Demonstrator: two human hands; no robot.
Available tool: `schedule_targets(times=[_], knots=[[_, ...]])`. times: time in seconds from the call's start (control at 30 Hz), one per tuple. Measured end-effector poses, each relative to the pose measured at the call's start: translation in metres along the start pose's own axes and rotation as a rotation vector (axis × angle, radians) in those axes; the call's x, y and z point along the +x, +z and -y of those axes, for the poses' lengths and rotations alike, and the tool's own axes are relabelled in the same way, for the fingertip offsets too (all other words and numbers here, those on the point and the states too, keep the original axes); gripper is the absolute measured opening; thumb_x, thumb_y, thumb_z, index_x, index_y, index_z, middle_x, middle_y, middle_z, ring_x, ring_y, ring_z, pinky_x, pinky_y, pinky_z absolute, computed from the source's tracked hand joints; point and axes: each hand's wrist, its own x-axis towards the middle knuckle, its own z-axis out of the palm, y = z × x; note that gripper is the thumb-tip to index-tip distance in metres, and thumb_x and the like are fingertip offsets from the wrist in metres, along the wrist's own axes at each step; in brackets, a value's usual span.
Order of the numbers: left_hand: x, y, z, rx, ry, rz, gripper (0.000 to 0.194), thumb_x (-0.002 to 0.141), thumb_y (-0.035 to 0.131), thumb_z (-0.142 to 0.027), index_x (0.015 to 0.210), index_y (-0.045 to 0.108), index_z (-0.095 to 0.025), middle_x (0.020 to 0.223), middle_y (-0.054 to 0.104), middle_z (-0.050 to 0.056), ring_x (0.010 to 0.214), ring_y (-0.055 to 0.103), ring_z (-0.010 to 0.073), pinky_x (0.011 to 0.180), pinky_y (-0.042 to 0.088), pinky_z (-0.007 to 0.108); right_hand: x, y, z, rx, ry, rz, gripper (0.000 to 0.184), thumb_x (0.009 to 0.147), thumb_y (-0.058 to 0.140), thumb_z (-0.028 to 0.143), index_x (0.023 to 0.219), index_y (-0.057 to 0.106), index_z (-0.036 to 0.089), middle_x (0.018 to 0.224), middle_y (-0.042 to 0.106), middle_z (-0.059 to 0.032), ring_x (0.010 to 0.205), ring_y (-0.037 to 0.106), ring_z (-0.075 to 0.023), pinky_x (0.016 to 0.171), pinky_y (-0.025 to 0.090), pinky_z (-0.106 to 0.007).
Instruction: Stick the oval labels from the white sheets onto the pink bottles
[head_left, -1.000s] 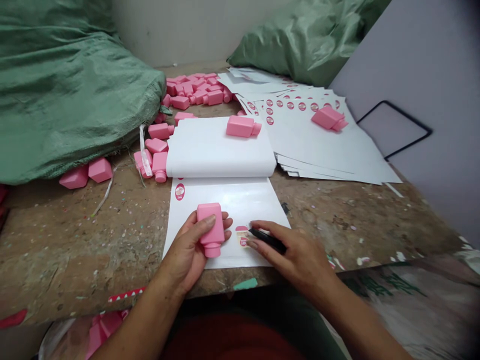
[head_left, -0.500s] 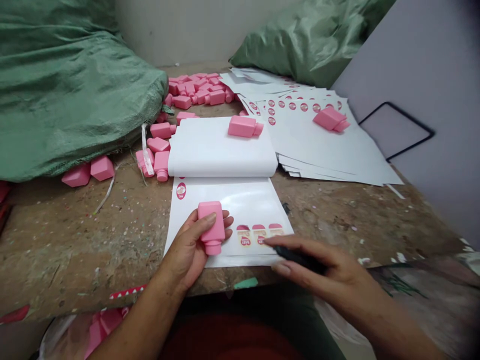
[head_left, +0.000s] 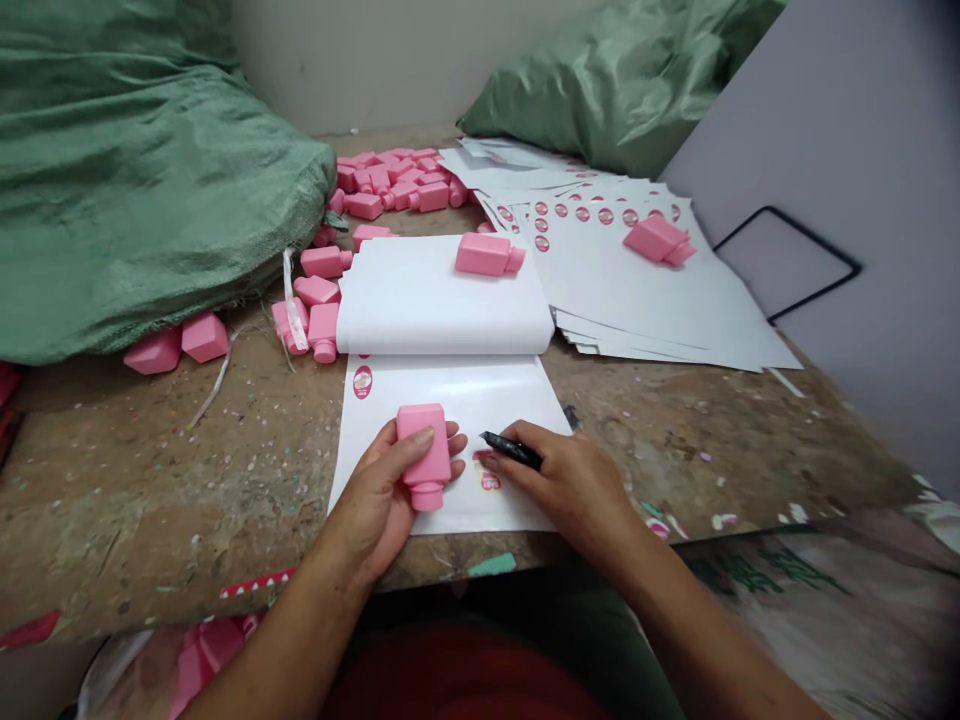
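My left hand (head_left: 379, 490) is closed around a pink plastic bottle (head_left: 424, 445), neck toward me, thumb across its near-left face. Under it lies a glossy white label sheet (head_left: 450, 385) with its upper part folded back. In my right hand (head_left: 566, 475) is a slim black pen-like tool (head_left: 514, 450), its tip pointing left toward the bottle. The tip is too small to make out exactly. Just below the tool is a printed label (head_left: 489, 480) on the sheet, partly covered by my fingers. A round pink sticker (head_left: 362, 382) shows at the sheet's upper left.
One pink bottle (head_left: 489, 255) lies on the folded sheet, another (head_left: 660, 240) on the label stack (head_left: 645, 300) to the right. Several more bottles (head_left: 397, 180) are heaped behind. A green sack (head_left: 165, 200) bulges at left, another (head_left: 600, 90) at the back. A black metal bracket (head_left: 814, 292) juts out right.
My right hand swung right and toward me, uncovering several labels, then came back left with the tool over the sheet. My left hand and the bottle have stayed nearly still.
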Motion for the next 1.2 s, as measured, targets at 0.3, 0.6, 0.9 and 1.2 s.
schedule_targets(times=[0.3, 0.6, 0.9, 1.2], knots=[[0.003, 0.001, -0.001, -0.056, -0.026, -0.032, 0.026, 0.082, 0.068, -0.016, 0.107, 0.063, -0.009, 0.104, 0.073, 0.015, 0.097, 0.071, 0.0228, 0.086, 0.058, 0.033, -0.025, -0.013, 0.008, 0.183, -0.096, 0.053, 0.018, 0.087, 0.054, 0.033, 0.076, 0.064, 0.023, 0.067, 0.064, -0.0015, 0.063, 0.055, -0.0193, 0.059, 0.036, -0.029], [-0.012, 0.007, 0.0, 0.057, 0.04, 0.026, 0.031, 0.081, 0.069, -0.019, 0.111, 0.06, -0.016, 0.106, 0.072, 0.01, 0.093, 0.069, 0.0199, 0.078, 0.056, 0.029, -0.051, -0.046, 0.031, 0.809, -0.031, 0.187, 0.015, 0.085, 0.062, 0.035, 0.077, 0.065, 0.022, 0.075, 0.061, 0.0012, 0.07, 0.056, -0.0154, 0.061, 0.044, -0.024], [-0.049, 0.008, 0.009, -0.033, -0.018, 0.129, 0.031, 0.09, 0.062, -0.037, 0.111, 0.062, -0.015, 0.1, 0.069, 0.008, 0.089, 0.065, 0.0161, 0.082, 0.052, 0.028, -0.044, -0.029, 0.042, 0.945, -0.055, 0.201, 0.016, 0.082, 0.067, 0.037, 0.078, 0.065, 0.021, 0.072, 0.062, 0.0012, 0.069, 0.058, -0.0157, 0.061, 0.046, -0.025], [-0.053, 0.008, 0.015, -0.053, -0.005, 0.133, 0.039, 0.098, 0.041, -0.047, 0.12, 0.058, -0.019, 0.104, 0.068, 0.009, 0.099, 0.065, 0.0215, 0.091, 0.05, 0.036, -0.038, -0.023, 0.054, 1.052, 0.11, 0.21, 0.026, 0.069, 0.073, 0.043, 0.071, 0.064, 0.019, 0.064, 0.057, 0.0011, 0.056, 0.05, -0.0126, 0.049, 0.042, -0.023]])
